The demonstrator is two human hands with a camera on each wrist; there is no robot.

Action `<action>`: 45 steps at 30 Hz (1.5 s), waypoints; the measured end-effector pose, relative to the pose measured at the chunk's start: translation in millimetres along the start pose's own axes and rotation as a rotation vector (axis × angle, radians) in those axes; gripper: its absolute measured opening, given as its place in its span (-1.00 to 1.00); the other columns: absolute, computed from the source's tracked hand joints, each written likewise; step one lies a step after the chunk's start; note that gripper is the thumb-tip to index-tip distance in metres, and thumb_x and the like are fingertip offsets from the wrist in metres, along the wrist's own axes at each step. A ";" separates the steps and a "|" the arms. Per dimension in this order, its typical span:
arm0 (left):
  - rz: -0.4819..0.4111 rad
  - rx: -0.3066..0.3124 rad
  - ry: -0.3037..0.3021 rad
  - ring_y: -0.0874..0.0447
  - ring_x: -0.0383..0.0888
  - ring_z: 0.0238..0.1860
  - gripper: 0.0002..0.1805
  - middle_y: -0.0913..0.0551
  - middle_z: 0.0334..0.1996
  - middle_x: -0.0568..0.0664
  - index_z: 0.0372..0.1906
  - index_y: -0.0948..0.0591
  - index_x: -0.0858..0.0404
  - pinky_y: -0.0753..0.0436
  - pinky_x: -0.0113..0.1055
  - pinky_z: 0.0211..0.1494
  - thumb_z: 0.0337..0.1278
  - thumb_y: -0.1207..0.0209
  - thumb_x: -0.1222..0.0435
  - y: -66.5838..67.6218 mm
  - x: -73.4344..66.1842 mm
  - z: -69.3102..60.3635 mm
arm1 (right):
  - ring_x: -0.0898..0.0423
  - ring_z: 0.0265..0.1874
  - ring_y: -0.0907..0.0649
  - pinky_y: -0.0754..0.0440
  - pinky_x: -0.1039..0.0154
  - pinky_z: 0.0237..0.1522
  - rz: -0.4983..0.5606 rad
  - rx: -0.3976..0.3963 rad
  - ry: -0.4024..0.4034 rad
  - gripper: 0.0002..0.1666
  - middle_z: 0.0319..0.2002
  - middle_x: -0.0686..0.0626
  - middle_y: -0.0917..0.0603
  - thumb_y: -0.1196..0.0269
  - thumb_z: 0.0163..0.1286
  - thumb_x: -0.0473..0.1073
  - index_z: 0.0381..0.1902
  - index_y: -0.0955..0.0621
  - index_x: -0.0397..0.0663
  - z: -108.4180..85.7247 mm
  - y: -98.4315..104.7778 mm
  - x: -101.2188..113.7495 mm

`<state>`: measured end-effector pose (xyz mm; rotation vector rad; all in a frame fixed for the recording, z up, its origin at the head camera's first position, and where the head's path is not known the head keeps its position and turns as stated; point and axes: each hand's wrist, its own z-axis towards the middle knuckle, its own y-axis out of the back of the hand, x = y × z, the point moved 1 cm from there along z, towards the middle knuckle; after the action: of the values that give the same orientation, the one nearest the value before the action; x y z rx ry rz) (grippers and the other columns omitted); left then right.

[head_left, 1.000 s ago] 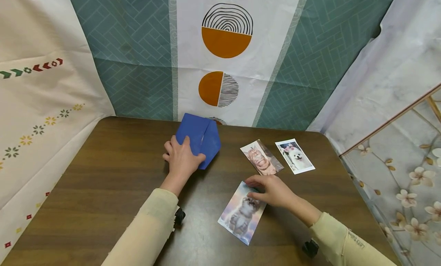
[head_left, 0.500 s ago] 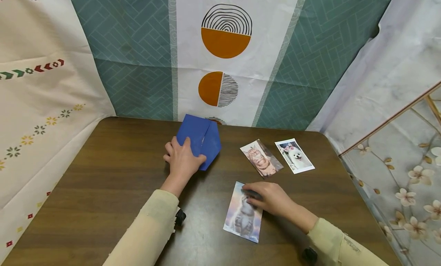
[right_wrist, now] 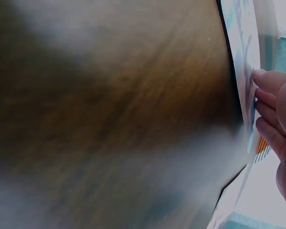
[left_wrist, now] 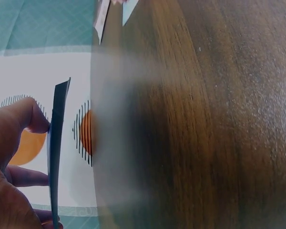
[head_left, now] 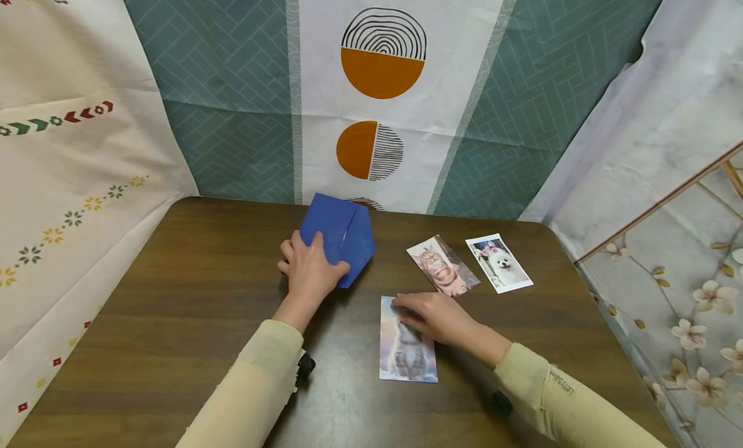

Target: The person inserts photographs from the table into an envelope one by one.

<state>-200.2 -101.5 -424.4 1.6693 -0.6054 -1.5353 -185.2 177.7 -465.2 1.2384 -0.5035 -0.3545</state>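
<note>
A blue envelope, flap side showing, is near the far edge of the table. My left hand grips it, fingers at its left side and thumb near the lower right edge. Seen edge-on in the left wrist view, the envelope has the thumb and fingers against one face, a fingertip showing past its lower end. A card with a grey kitten picture lies nearer me. On its upper part rest the fingertips of my right hand; in the right wrist view they touch the picture face of this card.
To the right lie an orange cat card, partly in a clear sleeve, and a white dog card. The brown wooden table ends at hanging patterned cloths at the back and sides.
The kitten card has turned from slanted to nearly straight and shifted slightly away from me, with my right hand moving left along with it. The left hand and envelope stay put.
</note>
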 end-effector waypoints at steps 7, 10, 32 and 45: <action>0.001 0.003 -0.004 0.06 0.47 0.55 -0.06 -0.01 0.61 0.50 0.58 -0.39 0.34 -0.19 0.49 0.36 0.19 -0.45 0.02 -2.3 0.0 -1.2 | 0.02 0.05 -0.81 -0.75 0.05 0.08 0.025 0.018 -0.009 -0.62 0.14 -0.12 -0.80 -0.45 0.44 -0.20 0.19 -0.74 -0.10 13.9 -5.7 -6.0; 0.000 0.000 -0.003 0.06 0.47 0.55 -0.06 -0.02 0.61 0.50 0.58 -0.39 0.35 -0.19 0.49 0.35 0.19 -0.45 0.03 -3.5 0.1 -1.5 | 0.02 0.07 -0.81 -0.75 0.05 0.08 0.025 0.021 -0.015 -0.62 0.16 -0.11 -0.79 -0.45 0.45 -0.19 0.20 -0.74 -0.07 19.1 -7.3 -7.1; 0.007 0.014 0.007 0.08 0.47 0.55 -0.05 -0.01 0.61 0.50 0.59 -0.37 0.35 -0.18 0.49 0.37 0.19 -0.44 0.02 -4.3 0.2 -0.3 | -0.12 0.13 -0.78 -0.72 -0.06 0.16 0.453 -0.064 -0.330 -0.56 0.14 -0.15 -0.79 -0.44 0.45 -0.27 0.24 -0.70 -0.24 11.5 13.8 -36.3; 0.014 0.019 0.005 0.07 0.48 0.55 -0.03 0.00 0.60 0.51 0.60 -0.37 0.36 -0.18 0.49 0.36 0.18 -0.44 0.02 -2.1 -0.5 0.1 | -0.29 0.22 -0.71 -0.64 -0.12 0.26 0.727 -0.031 -0.462 -0.42 0.20 -0.36 -0.72 -0.45 0.41 -0.33 0.32 -0.59 -0.45 1.7 15.4 -59.4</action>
<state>-200.7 -99.9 -425.7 1.6793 -0.6291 -1.5196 -236.1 211.5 -460.3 0.8607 -1.2901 -0.0189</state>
